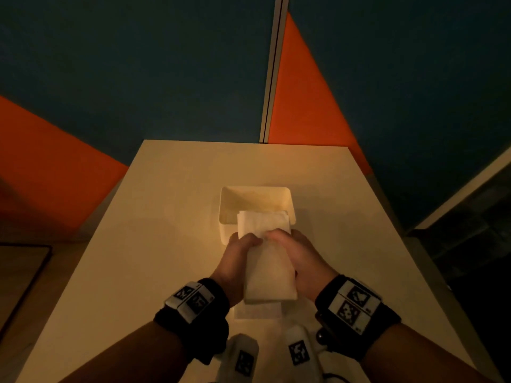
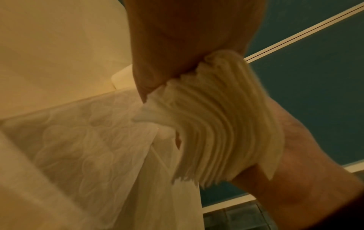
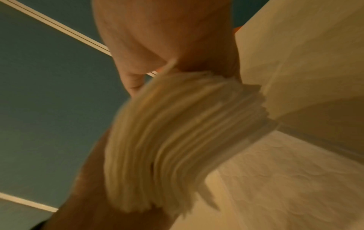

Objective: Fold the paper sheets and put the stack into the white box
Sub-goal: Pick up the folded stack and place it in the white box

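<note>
Both hands (image 1: 269, 261) clasping paper stack (image 1: 266, 268)

Both arms reached forward side by side. The left hand (image 1: 240, 254) and the right hand (image 1: 297, 255) were close together, each curled round one side of the paper stack (image 1: 266, 261). Their thumbs lay on top of it, nearly touching. Black bands wrapped both wrists.

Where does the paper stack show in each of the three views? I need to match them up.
Head: paper stack at centre, between both hands, far end over the white box.
Left wrist: centre right, its layered edge fanned beneath the left hand.
Right wrist: centre, edge fanned beneath the right hand.
Shared landmark: the loose embossed sheet on the table.
</note>
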